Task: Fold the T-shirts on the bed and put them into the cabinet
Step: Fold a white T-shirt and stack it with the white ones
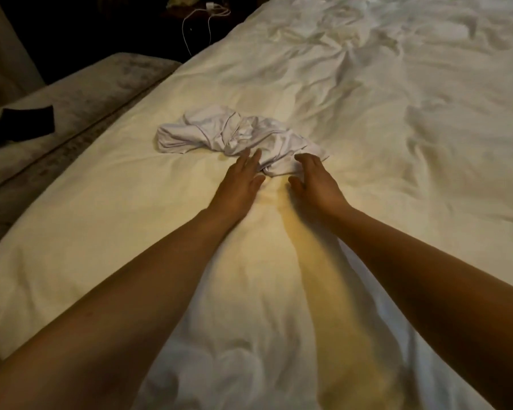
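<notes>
One bed point(367, 119), wide, dressed in a rumpled white cover, takes up most of the view and carries the work. One T-shirt point(234, 134), white, lies crumpled in a loose heap on the cover, toward the bed's left side and ahead of the person; collar, hem and sleeves cannot be told apart in the bunching. Handling, as judged: light, thin, limp cloth with no stiffness, not fragile, likely to drag and wrinkle rather than slide as a piece; best taken by pinching two separated edge points, ideally the shoulders or hem corners once found, then lifted and shaken flat. Two bare forearms reach forward side by side over the cover. Left hand point(240, 182), palm down, fingers straight and together, fingertips touching the heap's near edge, gripping nothing. Right hand point(311, 180), palm down, fingers lightly bent and spread, at the heap's near right edge just beside the cloth; no fold is pinched, so both hands count as released. No cabinet is in view.
</notes>
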{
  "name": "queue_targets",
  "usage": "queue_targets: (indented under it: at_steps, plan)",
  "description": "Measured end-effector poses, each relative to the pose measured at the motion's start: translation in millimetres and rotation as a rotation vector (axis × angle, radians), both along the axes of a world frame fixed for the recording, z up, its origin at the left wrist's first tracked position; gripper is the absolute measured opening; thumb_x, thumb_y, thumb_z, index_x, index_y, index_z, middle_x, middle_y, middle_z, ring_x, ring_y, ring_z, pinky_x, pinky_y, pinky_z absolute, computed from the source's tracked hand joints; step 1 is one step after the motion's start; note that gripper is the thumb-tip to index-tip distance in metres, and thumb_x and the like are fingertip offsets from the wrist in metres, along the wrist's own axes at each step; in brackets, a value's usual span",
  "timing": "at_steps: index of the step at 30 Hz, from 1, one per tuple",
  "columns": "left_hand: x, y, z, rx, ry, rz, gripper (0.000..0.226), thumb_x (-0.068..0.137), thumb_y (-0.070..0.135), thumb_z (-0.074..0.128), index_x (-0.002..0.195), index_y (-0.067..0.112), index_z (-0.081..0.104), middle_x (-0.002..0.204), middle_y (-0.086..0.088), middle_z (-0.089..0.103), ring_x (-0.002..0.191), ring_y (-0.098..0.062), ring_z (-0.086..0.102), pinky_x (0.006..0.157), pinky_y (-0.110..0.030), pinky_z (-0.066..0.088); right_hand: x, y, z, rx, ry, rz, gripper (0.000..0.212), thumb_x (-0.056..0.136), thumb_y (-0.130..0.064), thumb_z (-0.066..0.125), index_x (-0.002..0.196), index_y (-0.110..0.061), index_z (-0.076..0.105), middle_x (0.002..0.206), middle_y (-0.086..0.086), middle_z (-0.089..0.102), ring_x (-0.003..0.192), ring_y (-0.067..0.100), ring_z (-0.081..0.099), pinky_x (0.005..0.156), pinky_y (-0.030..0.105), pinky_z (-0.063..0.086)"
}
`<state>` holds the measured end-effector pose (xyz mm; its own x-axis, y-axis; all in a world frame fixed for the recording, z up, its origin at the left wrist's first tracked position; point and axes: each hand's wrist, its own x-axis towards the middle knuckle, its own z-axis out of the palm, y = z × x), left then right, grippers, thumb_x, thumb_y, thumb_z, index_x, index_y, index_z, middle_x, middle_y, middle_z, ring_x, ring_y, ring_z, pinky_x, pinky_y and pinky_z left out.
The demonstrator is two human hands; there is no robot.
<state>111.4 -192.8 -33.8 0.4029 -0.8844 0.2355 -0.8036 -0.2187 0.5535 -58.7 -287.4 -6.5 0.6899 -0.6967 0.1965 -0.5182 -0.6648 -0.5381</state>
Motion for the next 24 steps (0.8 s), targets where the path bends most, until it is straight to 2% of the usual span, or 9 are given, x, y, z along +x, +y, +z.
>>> queue_targets:
  at_steps: [2, 4, 7, 11, 14, 16, 19, 21, 24]
  plan:
    - [10, -9, -1, -0.024, -0.046, -0.020, 0.049, 0.103, 0.019, 0.053, 0.150, 0.011, 0.043, 0.158, -0.014, 0.036, 0.143, -0.031, 0.036, 0.113, -0.033, 0.030, 7, -3, -5, 0.009, -0.035, 0.004, 0.049, 0.100, -0.015, 0.048, 0.147, -0.007, 0.038, 0.149, 0.015, 0.041, 0.132, 0.031, 0.044, 0.102, 0.031, 0.034]
    - [16, -19, 3, -0.056, -0.058, 0.006, 0.038, 0.099, 0.017, 0.060, 0.135, 0.009, 0.060, 0.135, -0.015, 0.059, 0.127, -0.032, 0.051, 0.101, -0.033, 0.039, 12, -6, -10, 0.016, -0.024, 0.013, 0.049, 0.098, -0.011, 0.047, 0.146, -0.006, 0.040, 0.145, 0.017, 0.046, 0.132, 0.032, 0.042, 0.104, 0.031, 0.032]
    - [15, -25, 13, -0.097, -0.044, 0.066, 0.017, 0.093, 0.011, 0.060, 0.106, 0.008, 0.072, 0.101, -0.012, 0.070, 0.100, -0.032, 0.061, 0.081, -0.040, 0.047, 9, -9, -12, -0.012, -0.035, -0.016, 0.037, 0.095, -0.010, 0.052, 0.132, -0.005, 0.056, 0.127, 0.017, 0.059, 0.118, 0.033, 0.051, 0.092, 0.035, 0.037]
    - [-2, -12, 10, -0.128, -0.112, -0.015, 0.014, 0.093, 0.010, 0.060, 0.103, 0.002, 0.066, 0.105, -0.018, 0.064, 0.105, -0.034, 0.056, 0.087, -0.037, 0.040, -20, -10, -15, -0.095, -0.070, -0.072, 0.013, 0.090, -0.013, 0.059, 0.094, -0.007, 0.069, 0.092, 0.015, 0.064, 0.089, 0.035, 0.057, 0.075, 0.037, 0.036]
    - [-26, 8, 10, -0.072, -0.164, -0.149, 0.030, 0.097, 0.019, 0.054, 0.115, -0.003, 0.064, 0.122, -0.024, 0.060, 0.119, -0.039, 0.053, 0.100, -0.035, 0.034, -58, -5, -12, -0.097, -0.043, -0.127, 0.016, 0.092, -0.015, 0.059, 0.079, -0.008, 0.064, 0.080, 0.012, 0.061, 0.080, 0.033, 0.055, 0.068, 0.038, 0.033]
    - [-49, 19, 14, -0.103, -0.191, -0.190, 0.045, 0.097, 0.030, 0.045, 0.119, -0.005, 0.064, 0.130, -0.027, 0.057, 0.124, -0.034, 0.046, 0.105, -0.034, 0.030, -85, 5, -4, -0.066, -0.026, -0.156, 0.017, 0.092, -0.013, 0.058, 0.077, -0.008, 0.062, 0.079, 0.012, 0.063, 0.078, 0.032, 0.055, 0.064, 0.037, 0.031]
    - [-86, 38, 19, -0.157, -0.180, -0.245, 0.032, 0.097, 0.025, 0.048, 0.106, 0.000, 0.066, 0.120, -0.026, 0.062, 0.116, -0.028, 0.042, 0.102, -0.030, 0.028, -125, 27, 4, 0.010, -0.032, -0.173, 0.018, 0.090, -0.011, 0.059, 0.072, -0.010, 0.059, 0.072, 0.010, 0.061, 0.072, 0.030, 0.055, 0.059, 0.035, 0.026]
    - [-115, 52, 25, -0.134, -0.084, -0.275, 0.015, 0.099, 0.018, 0.055, 0.098, 0.005, 0.063, 0.107, -0.021, 0.063, 0.107, -0.028, 0.050, 0.098, -0.033, 0.033, -155, 47, 11, 0.053, -0.050, -0.187, 0.017, 0.088, -0.011, 0.060, 0.071, -0.010, 0.061, 0.072, 0.009, 0.063, 0.071, 0.029, 0.056, 0.058, 0.035, 0.032]
    - [-161, 75, 34, -0.044, 0.127, -0.209, 0.020, 0.102, 0.024, 0.055, 0.090, 0.008, 0.059, 0.094, -0.010, 0.060, 0.096, -0.024, 0.056, 0.089, -0.036, 0.041, -200, 83, 14, 0.090, -0.070, -0.209, 0.018, 0.088, -0.015, 0.061, 0.070, -0.010, 0.062, 0.072, 0.006, 0.064, 0.069, 0.024, 0.057, 0.061, 0.036, 0.038]
